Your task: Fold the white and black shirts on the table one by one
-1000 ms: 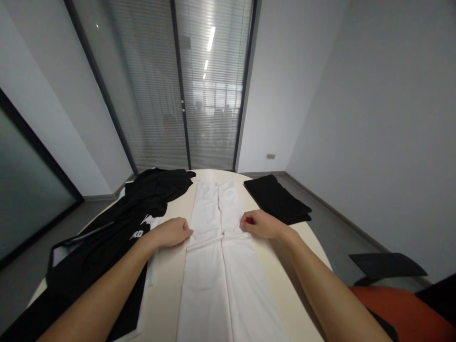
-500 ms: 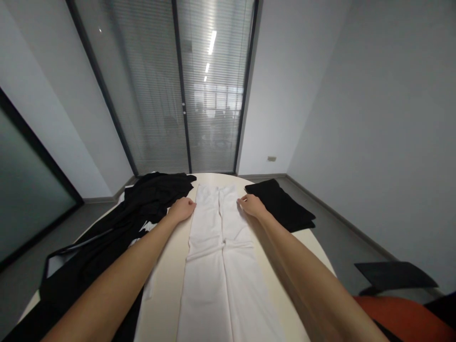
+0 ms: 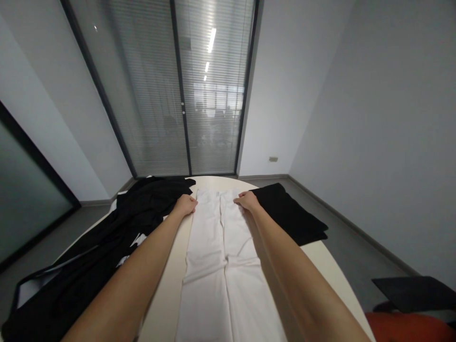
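Observation:
A long white garment (image 3: 208,280) lies stretched over the table, with a line running lengthwise down its middle and a crosswise crease halfway along. It looks like a pair of trousers, though I cannot tell for sure. My left hand (image 3: 185,205) is closed at the left edge of its far end, fingertips pinching the cloth. Across from it, my right hand (image 3: 247,201) pinches the right edge near the same end. Both forearms reach along the two sides of the garment.
A heap of black clothing (image 3: 142,209) with white bits covers the table's left side. Folded black cloth (image 3: 288,211) lies at the right. The pale round-edged table (image 3: 335,266) stands before a glass partition (image 3: 213,118). A red-seated chair (image 3: 402,327) is at the lower right.
My right hand has shifted slightly inward over the garment's right edge. The left hand stays at its edge. The camera has moved a little forward, so nearby things appear larger.

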`<state>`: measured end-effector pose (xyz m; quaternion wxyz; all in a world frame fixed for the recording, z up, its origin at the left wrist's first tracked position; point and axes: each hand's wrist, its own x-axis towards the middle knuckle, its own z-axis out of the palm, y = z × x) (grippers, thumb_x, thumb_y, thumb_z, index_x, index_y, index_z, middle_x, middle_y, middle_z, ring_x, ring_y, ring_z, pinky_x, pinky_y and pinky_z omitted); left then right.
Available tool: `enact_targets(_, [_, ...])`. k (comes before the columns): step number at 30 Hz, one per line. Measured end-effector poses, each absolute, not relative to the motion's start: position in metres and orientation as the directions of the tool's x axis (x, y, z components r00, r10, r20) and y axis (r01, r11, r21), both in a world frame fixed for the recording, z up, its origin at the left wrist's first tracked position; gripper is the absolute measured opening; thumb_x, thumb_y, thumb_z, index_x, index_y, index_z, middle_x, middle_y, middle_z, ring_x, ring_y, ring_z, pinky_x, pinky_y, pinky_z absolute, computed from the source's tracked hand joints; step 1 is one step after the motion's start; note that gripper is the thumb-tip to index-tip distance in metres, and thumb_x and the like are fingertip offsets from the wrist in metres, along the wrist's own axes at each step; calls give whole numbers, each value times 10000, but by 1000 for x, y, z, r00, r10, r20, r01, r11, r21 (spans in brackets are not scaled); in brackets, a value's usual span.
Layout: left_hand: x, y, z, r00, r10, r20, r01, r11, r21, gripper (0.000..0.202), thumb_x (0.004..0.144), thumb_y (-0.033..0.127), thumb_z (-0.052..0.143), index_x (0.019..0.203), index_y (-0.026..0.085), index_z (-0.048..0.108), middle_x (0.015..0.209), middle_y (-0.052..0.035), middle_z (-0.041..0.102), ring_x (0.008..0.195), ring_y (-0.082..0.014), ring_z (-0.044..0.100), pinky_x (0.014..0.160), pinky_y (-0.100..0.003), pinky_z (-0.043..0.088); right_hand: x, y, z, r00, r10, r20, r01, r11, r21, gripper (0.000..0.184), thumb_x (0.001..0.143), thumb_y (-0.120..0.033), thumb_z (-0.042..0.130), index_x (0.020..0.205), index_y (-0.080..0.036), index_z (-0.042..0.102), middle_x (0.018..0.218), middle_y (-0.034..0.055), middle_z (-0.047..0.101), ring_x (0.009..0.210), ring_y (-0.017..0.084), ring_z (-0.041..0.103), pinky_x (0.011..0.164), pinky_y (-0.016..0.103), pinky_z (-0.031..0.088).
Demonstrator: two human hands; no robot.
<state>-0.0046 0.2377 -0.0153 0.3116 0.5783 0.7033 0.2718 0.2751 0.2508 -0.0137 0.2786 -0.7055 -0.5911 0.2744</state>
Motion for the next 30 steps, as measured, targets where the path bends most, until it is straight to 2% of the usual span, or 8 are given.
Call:
enact_targets(4, [6, 237, -4, -169, 976, -136, 437, 198, 877, 118, 917, 196, 587, 991, 104, 592, 717, -53, 654, 562, -147, 688, 527, -205, 476, 263, 256, -5, 106, 994, -26, 568, -82, -819, 244, 692, -277, 791, 802, -172, 599, 626, 25, 650, 610, 168, 660, 553, 222, 480])
enact_targets(6, [12, 237, 5, -185, 975, -126, 330, 182, 926, 148, 930, 207, 591, 1038, 113, 556, 760, -60, 652, 578, -157, 705, 544, -213, 505, 255, 258, 2, 77, 997, 8, 501, -32, -865, 270, 714, -284, 780, 833, -187, 559, 627, 5, 632, 566, 147, 633, 533, 223, 484])
enact_targets(11, [20, 232, 28, -191, 978, -86, 90, 104, 991, 71, 934, 178, 582, 978, 151, 532, 806, -57, 654, 667, -160, 726, 610, -237, 560, 244, 250, 22, -2, 991, 132, 351, 124, -928, 227, 777, -304, 702, 827, -204, 505, 766, -10, 642, 616, 103, 603, 580, 213, 499])
enact_targets(15, [21, 210, 43, -134, 990, -48, -74, 39, 997, 16, 948, 140, 537, 946, 155, 532, 871, -66, 677, 774, -146, 741, 737, -250, 584, 247, 229, 34, -51, 976, 210, 214, 216, -953, 282, 720, -373, 743, 800, -194, 540, 852, 4, 647, 705, 116, 604, 653, 236, 515])
enact_targets(19, [18, 172, 52, -40, 999, -3, -199, -5, 980, 38, 944, 162, 559, 913, 164, 536, 927, -70, 692, 915, -182, 747, 879, -307, 576, 254, 197, 40, -69, 979, 192, -14, 191, -981, 376, 621, -366, 832, 790, -195, 544, 858, 7, 656, 818, 155, 637, 766, 295, 544])
enact_targets(22, [11, 138, 53, 34, 999, 34, -329, -21, 944, 87, 903, 152, 623, 873, 166, 543, 910, -54, 690, 994, -208, 735, 967, -335, 542, 265, 167, 46, -92, 983, 159, -158, 143, -977, 442, 614, -321, 866, 936, -216, 582, 966, 8, 686, 927, 169, 655, 869, 344, 547])
enact_targets(26, [-2, 91, 47, 94, 995, 44, -427, 1, 904, 131, 848, 120, 681, 870, 163, 559, 958, -56, 703, 1069, -223, 711, 969, -301, 534, 290, 120, 60, -277, 958, 80, -130, 45, -990, 472, 677, -305, 851, 1094, -219, 645, 1147, 49, 686, 1035, 182, 646, 931, 347, 535])
enact_targets(30, [-7, 47, 32, 177, 984, -16, -438, 93, 894, 232, 807, 156, 738, 979, 171, 583, 1069, -83, 716, 1048, -225, 713, 914, -303, 558, 316, 76, 70, -510, 852, -120, 87, -88, -992, 444, 704, -332, 842, 1089, -180, 680, 1164, 78, 683, 1058, 204, 646, 916, 335, 551])
